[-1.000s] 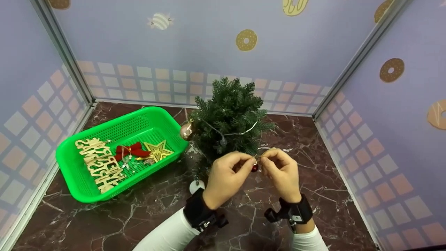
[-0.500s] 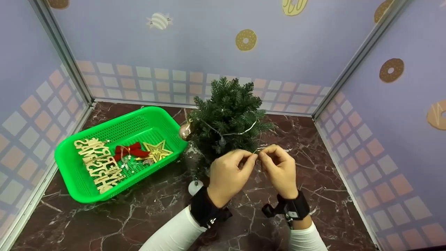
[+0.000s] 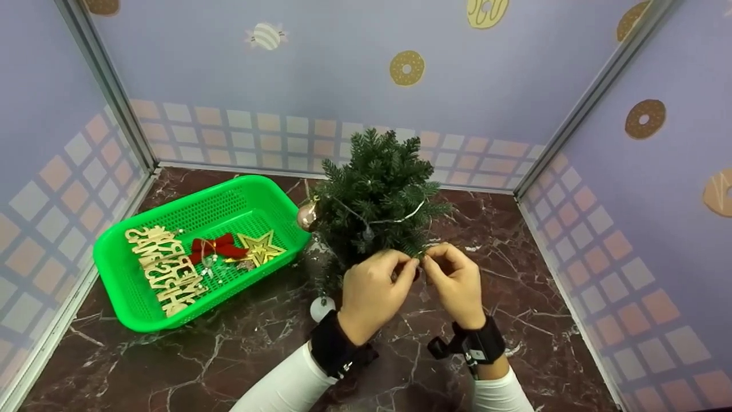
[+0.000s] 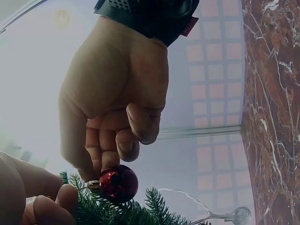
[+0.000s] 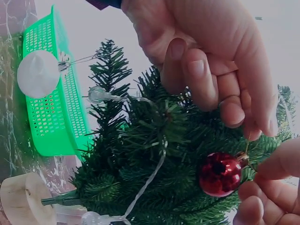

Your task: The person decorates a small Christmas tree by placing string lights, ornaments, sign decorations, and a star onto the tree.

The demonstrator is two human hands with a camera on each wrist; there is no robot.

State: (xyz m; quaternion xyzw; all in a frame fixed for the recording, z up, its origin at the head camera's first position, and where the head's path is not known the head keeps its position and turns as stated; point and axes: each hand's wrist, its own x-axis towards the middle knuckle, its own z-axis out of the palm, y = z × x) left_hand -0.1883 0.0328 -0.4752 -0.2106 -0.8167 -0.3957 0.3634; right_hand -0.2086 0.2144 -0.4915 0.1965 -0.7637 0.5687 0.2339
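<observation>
Both hands meet at the front right of a small green Christmas tree (image 3: pixel 389 177). A shiny red bauble (image 5: pixel 220 174) with a gold cap hangs at their fingertips against the needles. My left hand (image 3: pixel 374 294) pinches its thin gold string close to the cap, thumb against forefinger. On the other side, my right hand (image 3: pixel 456 286) pinches the string beside a branch tip. In the head view the fingers hide most of the bauble; both wrist views show it whole.
To the left, a green basket (image 3: pixel 128 312) holds wooden lettering (image 3: pixel 163 269), a red bow (image 3: pixel 217 247) and a gold star (image 3: pixel 260 249). A rose-gold bauble (image 3: pixel 307 216), a white bauble (image 3: pixel 323 309) and a light string (image 3: pixel 400 216) hang on the tree. Patterned walls (image 3: pixel 331 68) enclose the table.
The hands have shifted slightly left, and their fingertips now meet at a branch tip. The red bauble, seen between them a second ago, is now mostly behind the left fingers.
</observation>
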